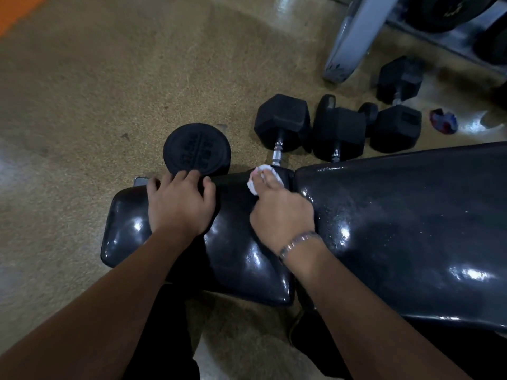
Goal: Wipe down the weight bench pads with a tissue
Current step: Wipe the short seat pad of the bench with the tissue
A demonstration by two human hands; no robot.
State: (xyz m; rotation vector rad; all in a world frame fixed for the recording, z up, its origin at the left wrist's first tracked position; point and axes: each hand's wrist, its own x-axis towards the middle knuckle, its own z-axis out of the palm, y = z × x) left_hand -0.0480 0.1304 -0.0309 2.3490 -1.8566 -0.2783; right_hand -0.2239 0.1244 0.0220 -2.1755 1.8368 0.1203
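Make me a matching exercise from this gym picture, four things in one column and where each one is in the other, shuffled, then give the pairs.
Column one:
1. tissue
2. left hand
3. round dumbbell
4. bracelet

Column two:
A. on the right wrist
B. standing on end on the floor beyond the seat pad
C. under the right hand fingers, at the seat pad's far edge
D. resting flat on the seat pad

Pairs: 1-C, 2-D, 3-B, 4-A
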